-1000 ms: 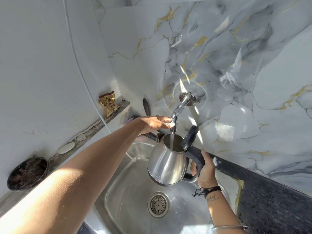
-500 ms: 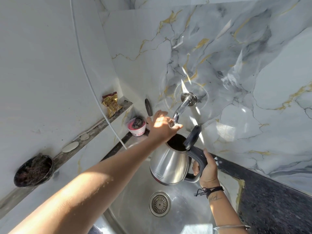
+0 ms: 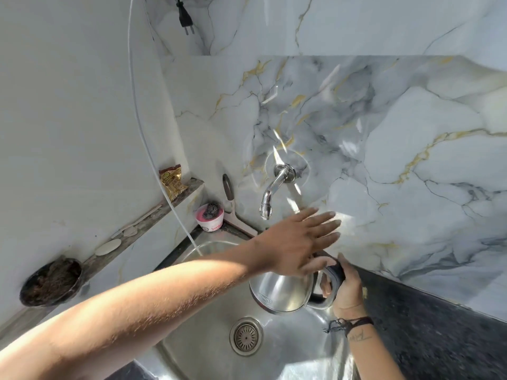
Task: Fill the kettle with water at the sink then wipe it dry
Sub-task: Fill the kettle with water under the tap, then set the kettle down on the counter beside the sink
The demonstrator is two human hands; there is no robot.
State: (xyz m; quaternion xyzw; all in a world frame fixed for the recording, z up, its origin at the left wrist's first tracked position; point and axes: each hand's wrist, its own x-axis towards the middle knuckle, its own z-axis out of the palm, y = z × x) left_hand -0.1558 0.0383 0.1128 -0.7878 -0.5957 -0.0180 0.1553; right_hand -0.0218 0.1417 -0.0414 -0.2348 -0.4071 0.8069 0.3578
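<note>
Gripping kettle (image 3: 282,290) handle, my right hand (image 3: 347,290) over sink (image 3: 192,349); left hand (image 3: 297,238) flat, empty above lid (tap (image 3: 270,193) dry). Filling looks done; wiping remains.

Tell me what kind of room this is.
Most likely a home kitchen sink corner: a steel sink with a wall tap on marble-look tiles, a scrubber tub in the corner, and a kettle held over the basin by the right hand.
</note>
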